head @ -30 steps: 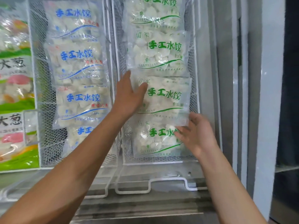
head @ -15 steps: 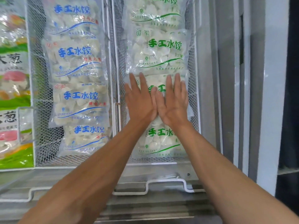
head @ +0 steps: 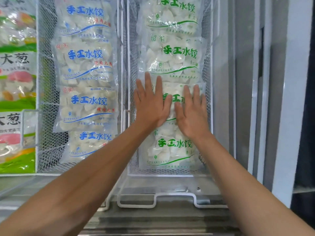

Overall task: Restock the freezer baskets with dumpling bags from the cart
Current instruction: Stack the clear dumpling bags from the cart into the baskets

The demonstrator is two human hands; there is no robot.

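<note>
White wire mesh forms two baskets side by side. The right basket (head: 208, 106), at centre frame, carries four green-lettered bags in an overlapping column; the left basket (head: 40, 99) carries four blue-lettered bags (head: 87, 106) the same way.

From the one head view, both hands lie flat on the third green bag (head: 175, 92). The left hand (head: 150, 103) covers its left half and the right hand (head: 191, 113) its right half, fingers (head: 148, 80) straight and spread, pressing, gripping nothing. Thumbs nearly meet over the green lettering. The bag's lower edge overlaps the bottom green bag (head: 172, 147), and its top tucks under the bag above (head: 173, 55).

As I judge it, this bag is placed and only being flattened. Both columns look full from the bottom rim to the top of frame, so little seems left in these two. The cart is out of view, so I cannot tell how many bags remain.

Room is tight sideways: mesh walls stand just beside each hand, and the freezer frame (head: 242, 99) rises right of the basket. Toward the viewer the way is open, past the basket's handle (head: 173, 196) at lower centre. Colourful packs (head: 17, 82) fill the left edge.
</note>
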